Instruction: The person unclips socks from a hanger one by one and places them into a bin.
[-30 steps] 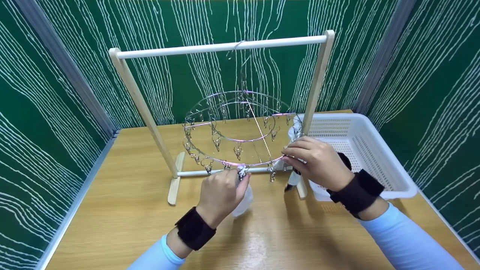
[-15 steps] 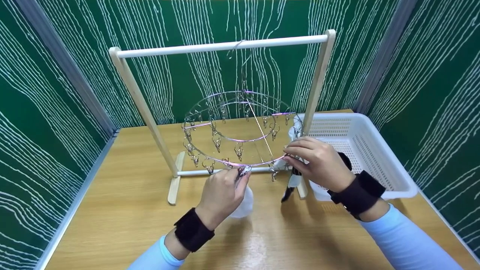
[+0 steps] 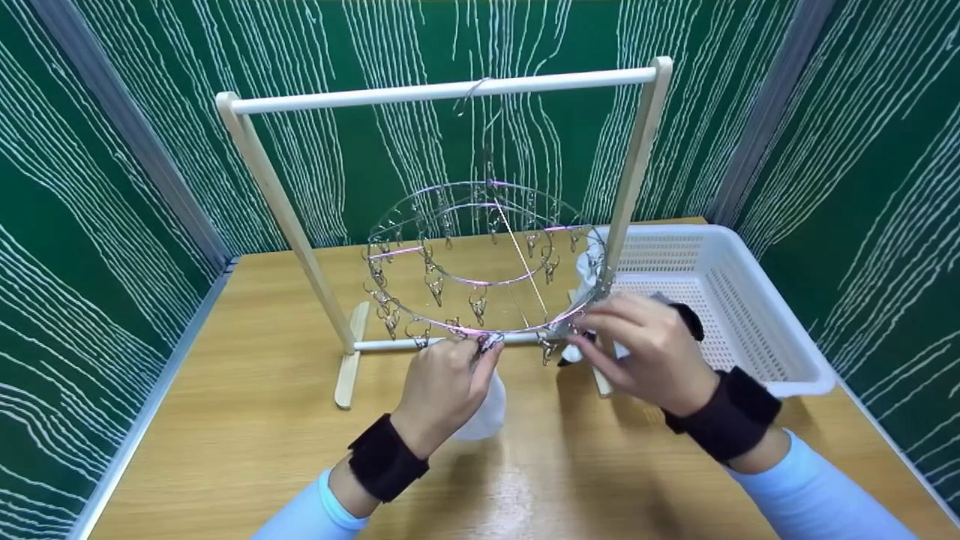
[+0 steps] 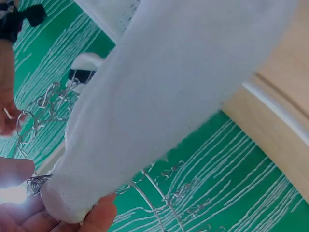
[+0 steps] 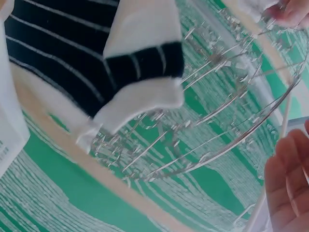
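A round metal clip hanger (image 3: 487,283) hangs from the rack's top bar, its rings carrying several small wire clips. My left hand (image 3: 446,386) pinches one of these metal clips (image 4: 38,183) at the hanger's front rim. A white sock (image 4: 154,96) is at that clip, its end by my left fingers; in the head view its lower part (image 3: 484,409) shows below the hand. My right hand (image 3: 649,352) is beside the rim's right front, blurred, thumb and fingers apart with nothing between them. A black-and-white striped sock (image 5: 63,38) hangs at the hanger's right side, partly hidden by this hand in the head view.
The wooden rack (image 3: 274,217) stands on the table (image 3: 247,450), its right post (image 3: 637,165) close to my right hand. Behind that hand is a white perforated basket (image 3: 780,322) with a black item (image 3: 688,321) in it. Green white-streaked walls (image 3: 150,112) enclose the table.
My right hand has left the hanger's rim, moving slightly right and toward me, with its fingers spreading. My left hand stays at the front clip, and the white sock below it has swung slightly.
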Demonstrator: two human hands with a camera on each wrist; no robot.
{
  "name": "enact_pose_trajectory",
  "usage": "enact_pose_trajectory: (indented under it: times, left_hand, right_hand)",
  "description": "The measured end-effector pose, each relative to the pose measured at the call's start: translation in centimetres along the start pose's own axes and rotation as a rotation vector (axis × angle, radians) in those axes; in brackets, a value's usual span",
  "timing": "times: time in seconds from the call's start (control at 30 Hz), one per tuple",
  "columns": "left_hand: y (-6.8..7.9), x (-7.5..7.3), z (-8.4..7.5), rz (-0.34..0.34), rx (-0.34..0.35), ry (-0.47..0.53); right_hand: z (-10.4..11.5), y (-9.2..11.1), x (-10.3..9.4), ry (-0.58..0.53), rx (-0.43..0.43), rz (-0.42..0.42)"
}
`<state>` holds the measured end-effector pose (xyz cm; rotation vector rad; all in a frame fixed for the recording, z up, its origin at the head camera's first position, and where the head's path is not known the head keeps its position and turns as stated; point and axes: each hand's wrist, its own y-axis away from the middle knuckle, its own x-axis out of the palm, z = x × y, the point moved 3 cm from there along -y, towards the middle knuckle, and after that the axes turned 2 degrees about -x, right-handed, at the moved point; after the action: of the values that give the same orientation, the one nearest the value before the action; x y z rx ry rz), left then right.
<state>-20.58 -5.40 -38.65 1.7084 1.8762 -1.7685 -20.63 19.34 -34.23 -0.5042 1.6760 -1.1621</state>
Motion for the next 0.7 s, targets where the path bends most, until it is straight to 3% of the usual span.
enact_pose_trajectory:
  times: [0.2, 0.53, 0.7]
  left_hand:
    - [0.0, 0.0, 0.0, -0.008, 0.001, -0.002]
    - [-0.1, -0.1, 0.0, 0.001, 0.006, -0.010]
    - [-0.1, -0.1, 0.0, 0.003, 0.015, -0.007]
  right_hand:
    - [1.7, 1.4, 1.5, 0.022, -0.090, 0.087]
    - [2.3, 4.2, 5.0, -0.008, 0.062, 0.237]
    - [2.8, 5.0, 6.9, -0.062, 0.187, 0.331]
